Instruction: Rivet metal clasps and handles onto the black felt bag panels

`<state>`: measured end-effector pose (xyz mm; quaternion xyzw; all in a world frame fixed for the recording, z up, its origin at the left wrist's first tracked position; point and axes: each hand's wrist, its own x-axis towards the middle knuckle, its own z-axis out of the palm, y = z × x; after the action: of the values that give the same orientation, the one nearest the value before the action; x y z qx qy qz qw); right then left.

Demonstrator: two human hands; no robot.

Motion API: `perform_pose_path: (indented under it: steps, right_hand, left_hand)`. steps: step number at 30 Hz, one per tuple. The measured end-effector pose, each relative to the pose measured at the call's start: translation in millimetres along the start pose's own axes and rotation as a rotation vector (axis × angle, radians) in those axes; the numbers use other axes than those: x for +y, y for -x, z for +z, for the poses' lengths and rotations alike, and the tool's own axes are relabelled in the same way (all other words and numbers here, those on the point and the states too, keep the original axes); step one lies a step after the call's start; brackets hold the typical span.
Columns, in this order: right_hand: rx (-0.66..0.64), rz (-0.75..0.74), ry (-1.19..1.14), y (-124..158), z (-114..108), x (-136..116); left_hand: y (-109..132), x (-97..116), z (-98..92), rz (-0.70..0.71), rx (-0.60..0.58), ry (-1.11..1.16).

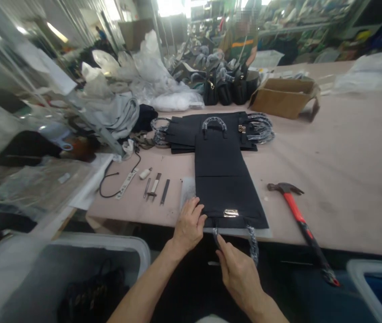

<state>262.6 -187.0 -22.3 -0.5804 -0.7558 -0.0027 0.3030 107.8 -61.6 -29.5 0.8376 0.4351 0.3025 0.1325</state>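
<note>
1. Down at the near edge of the tabletop [332, 157], resting the left hand [188, 224] against the left side of a black bag piece [224, 190], with fingers outstretched, loosely apart, and tips right on the material.
2. Reaching in with the right hand [239, 271], touching the left leg of the near handle [253, 244] with thumb and index finger narrowly spaced; cannot tell whether gripping it.
3. Just beyond the right fingers, onto the bag piece itself, lying flat and lengthwise away from both hands, with a gold clasp [230, 213] gleaming near its close edge.
4. Underneath, peeking out at the left, to a pale sheet [188, 187].
5. Further up, past a crosswise seam, to the far handle [215, 120], arching over a stack of black bag pieces [181, 134].
6. Out left, across to slim metal tools [164, 193], lying apart from the left hand.
7. Out right, over to a red-and-black hammer [299, 217], lying with its grip jutting past the tabletop edge.
8. Deep at the back, up to an open cardboard box [280, 96], beside upright black bags [224, 92].
</note>
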Motion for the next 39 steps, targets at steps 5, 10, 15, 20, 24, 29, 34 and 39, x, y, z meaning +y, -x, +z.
perform_pose_path:
  steps: [5,10,15,20,24,29,34,39]
  right_hand:
    - [0.069,-0.057,-0.034,-15.8,-18.7,13.5]
    - [0.141,-0.093,0.054,-69.2,-26.6,47.1]
    - [-0.023,-0.130,0.175,-101.6,5.1,88.7]
    - [-0.132,-0.159,0.211,-97.6,17.1,105.0]
    - [-0.272,-0.162,0.149,-97.2,5.1,102.2]
    - [-0.410,-0.060,0.072,-100.9,-6.5,95.4]
    - [-0.391,-0.010,0.014,-100.8,-8.2,91.0]
    - [-0.376,0.000,-0.011,-101.1,-9.2,90.8]
  left_hand:
    - [-2.9,3.4,-5.4,0.017,-0.083,-0.068]
    - [-3.2,8.1,-4.2,0.028,-0.114,-0.125]
    - [-5.1,-2.0,-12.9,-0.023,0.009,0.091]
    - [-18.2,-58.2,-53.0,-0.260,0.203,-0.013]
    - [-42.8,-109.4,-90.9,-0.564,0.030,-0.316]
    - [-84.6,-140.5,-100.0,-0.727,-0.372,-0.413]
    - [-113.8,-137.1,-98.1,-0.800,-0.604,-0.501]
    - [-109.9,-142.3,-103.5,-0.749,-0.557,-0.439]
